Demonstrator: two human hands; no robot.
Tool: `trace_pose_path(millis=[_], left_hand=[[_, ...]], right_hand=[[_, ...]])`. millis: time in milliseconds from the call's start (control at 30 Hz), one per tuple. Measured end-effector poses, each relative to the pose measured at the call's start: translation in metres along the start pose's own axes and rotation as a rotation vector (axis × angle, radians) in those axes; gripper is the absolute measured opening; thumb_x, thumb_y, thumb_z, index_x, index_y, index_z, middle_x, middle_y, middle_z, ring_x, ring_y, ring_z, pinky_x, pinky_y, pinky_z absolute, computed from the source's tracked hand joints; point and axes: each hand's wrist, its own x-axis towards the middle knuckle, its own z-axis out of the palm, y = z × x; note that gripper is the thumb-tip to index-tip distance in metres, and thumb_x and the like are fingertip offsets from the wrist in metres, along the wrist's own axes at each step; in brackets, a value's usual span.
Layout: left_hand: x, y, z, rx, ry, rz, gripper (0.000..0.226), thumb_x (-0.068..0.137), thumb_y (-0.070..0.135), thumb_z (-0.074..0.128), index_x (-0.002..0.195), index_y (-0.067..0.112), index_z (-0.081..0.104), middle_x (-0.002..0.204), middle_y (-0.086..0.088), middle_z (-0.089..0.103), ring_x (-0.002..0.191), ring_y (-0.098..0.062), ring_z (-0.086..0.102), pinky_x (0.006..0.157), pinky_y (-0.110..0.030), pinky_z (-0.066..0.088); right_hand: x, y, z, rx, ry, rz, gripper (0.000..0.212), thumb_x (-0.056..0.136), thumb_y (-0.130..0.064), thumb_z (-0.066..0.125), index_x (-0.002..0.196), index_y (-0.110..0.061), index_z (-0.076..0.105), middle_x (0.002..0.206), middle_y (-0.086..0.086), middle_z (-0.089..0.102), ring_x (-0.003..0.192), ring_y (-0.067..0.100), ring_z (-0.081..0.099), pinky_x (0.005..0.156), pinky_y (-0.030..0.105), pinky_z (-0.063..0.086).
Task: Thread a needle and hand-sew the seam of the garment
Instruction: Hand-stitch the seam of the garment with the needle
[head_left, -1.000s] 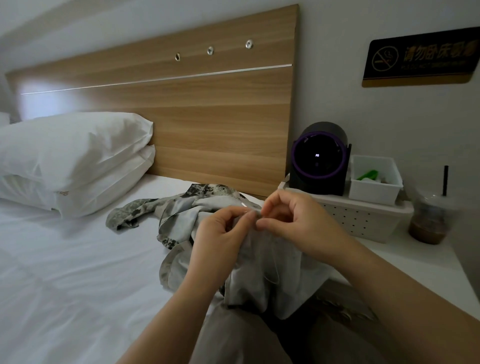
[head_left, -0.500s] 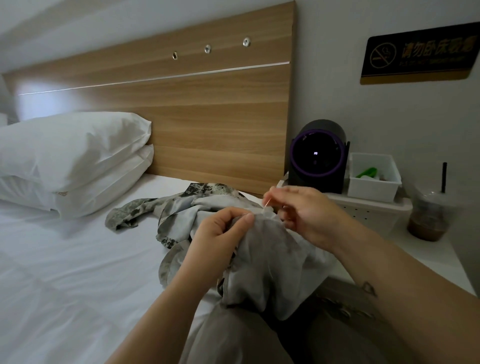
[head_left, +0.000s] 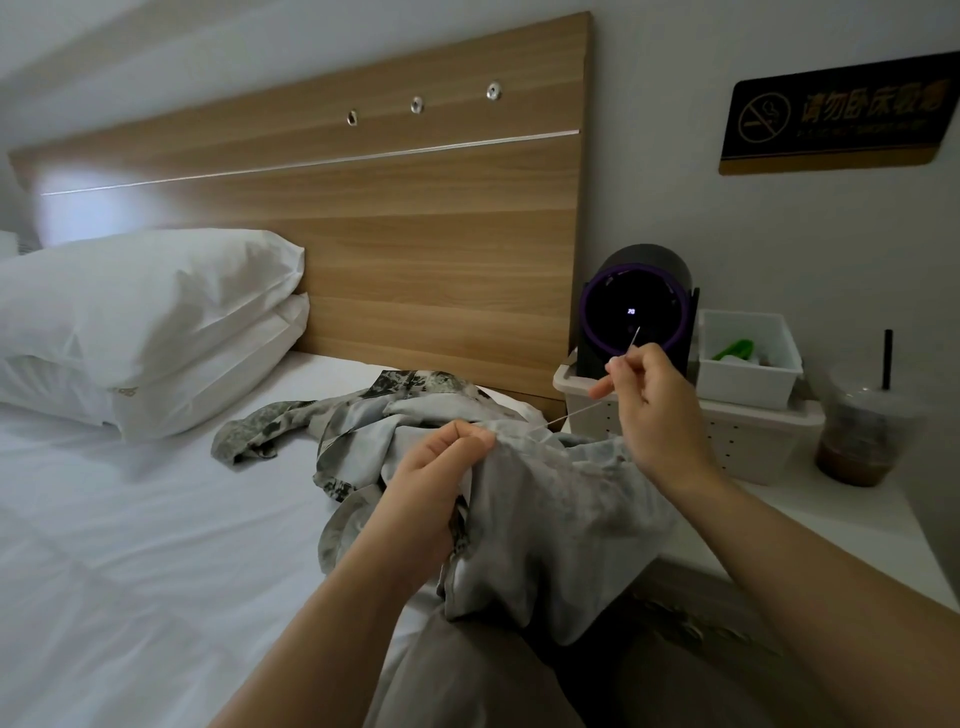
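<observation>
The left hand (head_left: 431, 483) gripped a bunched fold of the grey patterned garment (head_left: 550, 514), fingers curled round the cloth and thumb pressed on top. The right hand (head_left: 655, 410), raised to the right of it, pinched the needle (head_left: 633, 338) between thumb and forefinger. A taut thread (head_left: 566, 415) ran from that hand down to the seam beside the left thumb. The garment lay over the person's lap and trailed left across the white bed (head_left: 130, 545). Behind the right hand and partly hidden by it stood a white perforated basket (head_left: 748, 447) on the white table (head_left: 862, 525). It carried a black round device with a purple ring (head_left: 613, 291) and a small white bin (head_left: 748, 379). An iced drink cup (head_left: 857, 436) with a black straw stood at the far right. Two white pillows (head_left: 145, 322) leaned against the wooden headboard (head_left: 415, 234). The dark wall sign (head_left: 836, 119) showed a no-smoking symbol and gold Chinese characters, too blurred to read surely.
</observation>
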Motion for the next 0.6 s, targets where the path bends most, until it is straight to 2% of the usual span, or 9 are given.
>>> trace_pose_path(millis=[67, 133, 233, 267, 333, 400, 500, 600], left_hand=[[0.001, 0.000, -0.001, -0.006, -0.007, -0.004, 0.017, 0.077, 0.024, 0.069, 0.061, 0.020, 0.063, 0.066, -0.001, 0.063, 0.063, -0.012, 0.063, 0.059, -0.024, 0.053], [0.000, 0.000, -0.002, -0.003, -0.009, -0.011, 0.015, 0.073, 0.027, 0.071, 0.062, 0.020, 0.063, 0.069, -0.003, 0.063, 0.066, -0.013, 0.064, 0.060, -0.025, 0.054], [-0.001, 0.001, -0.001, 0.009, -0.012, -0.028, 0.015, 0.072, 0.030, 0.072, 0.065, 0.019, 0.064, 0.072, -0.005, 0.064, 0.069, -0.016, 0.063, 0.064, -0.027, 0.055], [-0.001, 0.002, 0.000, 0.023, -0.001, -0.036, 0.015, 0.072, 0.030, 0.071, 0.065, 0.019, 0.063, 0.072, -0.005, 0.063, 0.069, -0.017, 0.063, 0.064, -0.028, 0.055], [0.000, 0.002, 0.001, 0.076, 0.052, -0.049, 0.015, 0.075, 0.029, 0.068, 0.064, 0.019, 0.063, 0.073, -0.006, 0.062, 0.070, -0.018, 0.061, 0.067, -0.030, 0.053], [0.001, 0.002, 0.003, 0.103, 0.109, -0.047, 0.020, 0.083, 0.024, 0.064, 0.064, 0.020, 0.063, 0.074, -0.007, 0.061, 0.072, -0.019, 0.059, 0.071, -0.033, 0.050], [0.001, 0.003, 0.007, 0.107, 0.145, -0.013, 0.026, 0.091, 0.018, 0.059, 0.066, 0.018, 0.064, 0.072, -0.007, 0.062, 0.070, -0.019, 0.058, 0.070, -0.032, 0.048], [-0.001, 0.005, 0.012, 0.204, 0.158, 0.037, 0.016, 0.092, 0.019, 0.059, 0.078, 0.013, 0.065, 0.078, -0.012, 0.061, 0.077, -0.023, 0.057, 0.076, -0.035, 0.047]], right_hand=[[0.002, 0.005, 0.000, -0.043, 0.019, -0.024, 0.017, 0.100, -0.022, 0.042, 0.085, -0.019, 0.048, 0.077, -0.005, 0.066, 0.064, 0.001, 0.044, 0.069, 0.028, 0.042], [0.002, 0.008, -0.001, -0.101, 0.038, -0.048, 0.016, 0.100, -0.021, 0.043, 0.087, -0.015, 0.050, 0.074, -0.010, 0.061, 0.078, 0.012, 0.054, 0.078, 0.032, 0.044], [0.001, 0.009, 0.000, -0.127, 0.005, -0.045, 0.017, 0.100, -0.020, 0.044, 0.086, -0.014, 0.053, 0.079, -0.003, 0.064, 0.093, 0.018, 0.057, 0.081, 0.028, 0.043], [0.000, 0.007, 0.000, -0.116, -0.009, -0.041, 0.017, 0.100, -0.020, 0.044, 0.085, -0.015, 0.053, 0.083, -0.001, 0.066, 0.090, 0.016, 0.058, 0.079, 0.026, 0.043], [-0.003, -0.005, 0.001, -0.043, -0.034, -0.043, 0.019, 0.100, -0.021, 0.045, 0.082, -0.020, 0.052, 0.085, -0.001, 0.068, 0.072, 0.002, 0.055, 0.067, 0.017, 0.042], [-0.011, -0.020, 0.004, 0.060, -0.066, -0.077, 0.021, 0.099, -0.022, 0.045, 0.079, -0.022, 0.051, 0.079, -0.004, 0.067, 0.056, -0.002, 0.053, 0.054, 0.010, 0.040], [-0.029, -0.037, 0.015, 0.088, -0.150, -0.164, 0.021, 0.099, -0.023, 0.044, 0.079, -0.020, 0.050, 0.068, -0.005, 0.060, 0.058, 0.004, 0.055, 0.053, 0.018, 0.044], [-0.042, -0.041, 0.025, 0.036, -0.159, -0.228, 0.027, 0.100, -0.023, 0.044, 0.074, -0.031, 0.041, 0.055, -0.008, 0.047, 0.051, 0.007, 0.048, 0.047, 0.019, 0.037]])
